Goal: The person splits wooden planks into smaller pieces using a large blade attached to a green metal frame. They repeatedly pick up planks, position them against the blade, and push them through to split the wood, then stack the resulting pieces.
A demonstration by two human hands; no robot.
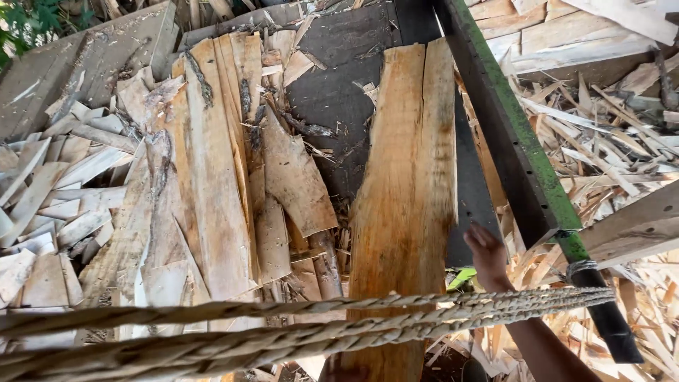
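A long rough wooden slab (407, 198) with a split near its far end stands tilted in the middle of the head view, running from the bottom edge up toward a dark board. My right hand (486, 256) reaches up under a rope and touches the slab's right edge, fingers curled against it. Whether the fingers grip the edge or only press on it is unclear. My left hand is out of view.
Two thick twisted ropes (297, 332) cross the lower frame. A green-edged dark metal beam (520, 152) slants down the right side. Piles of wood slabs (212, 184) lie left, offcuts and splinters (608, 141) right, a dark board (339, 85) behind.
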